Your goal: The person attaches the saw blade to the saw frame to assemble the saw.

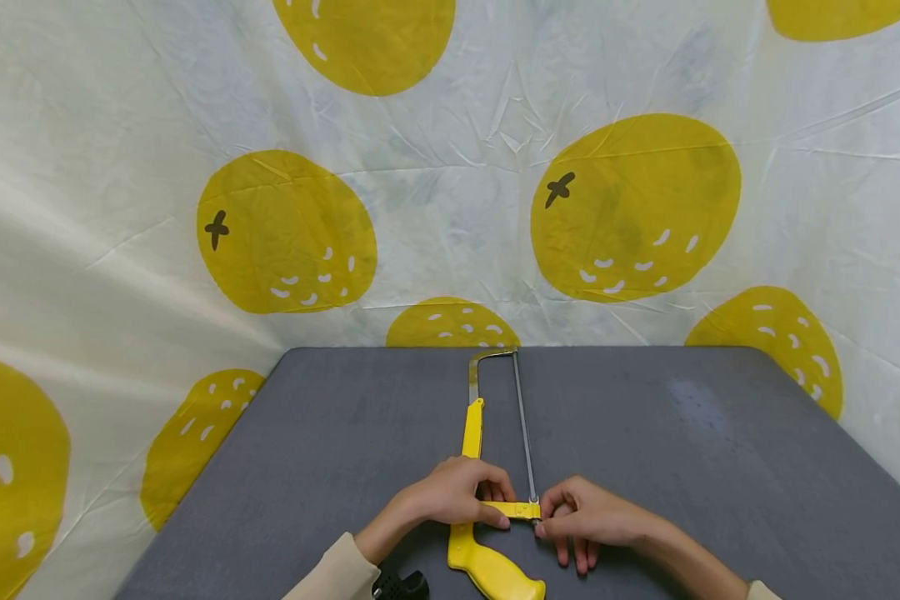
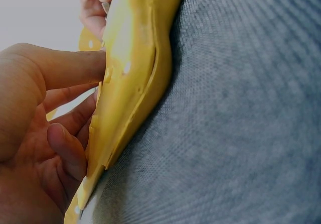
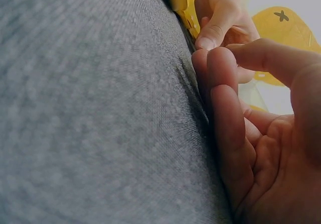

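A hacksaw (image 1: 473, 427) with a yellow handle and a metal front frame lies on the table, its handle toward me. Its thin blade (image 1: 524, 425) runs along the right side. My left hand (image 1: 457, 493) holds the yellow frame just above the handle, with thumb and fingers around the short crosspiece (image 1: 513, 509). At the crosspiece's right end, my right hand (image 1: 596, 515) pinches the small metal fitting at the blade's near end between thumb and index finger. The fingertips mostly hide that fitting. In the left wrist view the yellow handle (image 2: 133, 58) rests along the grey surface.
The grey table (image 1: 682, 467) extends on both sides of the saw. A pale curtain with yellow fruit prints (image 1: 637, 208) hangs behind and beside it. A small black object (image 1: 401, 585) is near my left sleeve (image 1: 337, 571).
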The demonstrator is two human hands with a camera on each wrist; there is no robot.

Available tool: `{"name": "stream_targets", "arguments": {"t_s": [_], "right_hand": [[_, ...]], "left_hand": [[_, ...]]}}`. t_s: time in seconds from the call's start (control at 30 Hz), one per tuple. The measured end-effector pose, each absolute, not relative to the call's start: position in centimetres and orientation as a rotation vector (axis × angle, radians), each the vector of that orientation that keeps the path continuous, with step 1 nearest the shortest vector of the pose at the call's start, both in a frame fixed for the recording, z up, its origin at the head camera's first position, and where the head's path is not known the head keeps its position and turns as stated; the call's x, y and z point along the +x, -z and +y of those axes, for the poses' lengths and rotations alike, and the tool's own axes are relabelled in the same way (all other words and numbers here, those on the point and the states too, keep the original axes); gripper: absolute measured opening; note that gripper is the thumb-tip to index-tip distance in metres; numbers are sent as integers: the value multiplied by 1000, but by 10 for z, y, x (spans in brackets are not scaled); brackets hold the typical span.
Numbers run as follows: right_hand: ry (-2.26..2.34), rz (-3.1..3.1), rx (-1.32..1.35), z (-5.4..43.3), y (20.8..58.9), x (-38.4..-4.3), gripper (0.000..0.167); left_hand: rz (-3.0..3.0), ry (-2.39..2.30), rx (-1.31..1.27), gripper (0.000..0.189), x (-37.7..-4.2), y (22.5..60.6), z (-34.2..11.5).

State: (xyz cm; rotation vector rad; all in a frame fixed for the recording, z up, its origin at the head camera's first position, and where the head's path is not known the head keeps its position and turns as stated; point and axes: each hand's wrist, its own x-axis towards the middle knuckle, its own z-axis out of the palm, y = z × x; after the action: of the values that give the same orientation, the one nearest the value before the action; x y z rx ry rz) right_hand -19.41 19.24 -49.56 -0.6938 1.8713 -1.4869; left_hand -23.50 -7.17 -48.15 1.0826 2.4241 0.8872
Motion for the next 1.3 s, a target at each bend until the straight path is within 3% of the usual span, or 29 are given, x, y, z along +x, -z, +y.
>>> {"name": "stream_targets", "arguments": {"t_s": [0.63, 1.3], "right_hand": [[1492, 1838, -729, 194, 492, -194, 15], [1507, 1816, -748, 196, 493, -196, 20]], "left_hand": [[2437, -873, 1077, 13, -236, 481, -71], [2429, -896, 1060, 13, -236, 479, -70]]}}
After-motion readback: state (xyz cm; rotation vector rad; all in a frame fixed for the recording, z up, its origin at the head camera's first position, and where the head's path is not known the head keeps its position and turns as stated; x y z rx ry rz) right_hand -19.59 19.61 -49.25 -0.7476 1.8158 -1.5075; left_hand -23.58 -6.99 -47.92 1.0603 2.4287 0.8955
